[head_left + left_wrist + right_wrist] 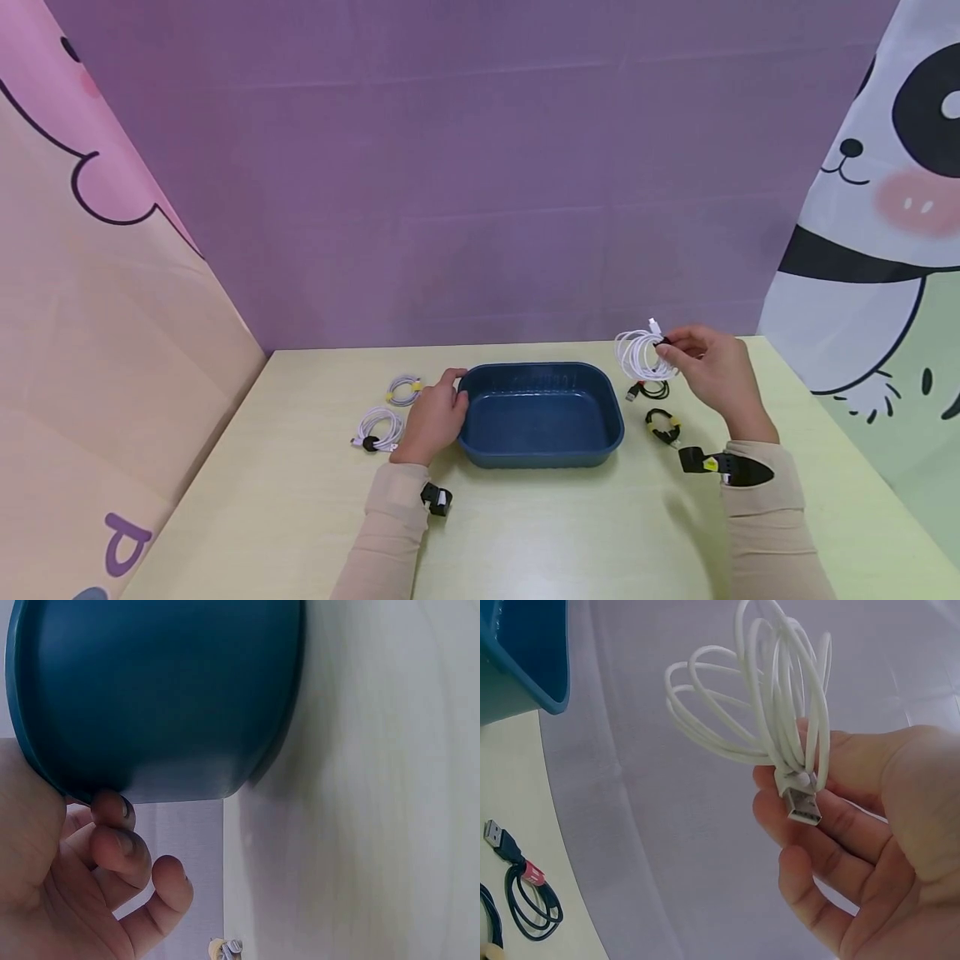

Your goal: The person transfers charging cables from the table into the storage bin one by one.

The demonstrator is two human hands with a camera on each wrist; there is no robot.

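above the right side of the pale, wood-toned surface point(525, 533), a slim white coiled cable point(637, 354) is held up in the right hand point(712, 367), just past the end of a deep-blue, rounded-rectangular, plastic-looking container point(540, 460). that grip is clamped on the bundle near its dark tie, i'd say to keep the loops together. the left hand point(433, 421) has its grip clamped on the container's left rim, presumably to steady it. a white coil with a black tie point(367, 425) and a greyish coil with yellow ties point(403, 402) lie to the left; a black cable with a red band point(549, 896) and a black ring with yellow ties point(663, 436) lie to the right, perhaps spread for easy reach. the held cable's smooth loops fan unevenly, a metal-tipped usb plug point(804, 806) poking out beneath.
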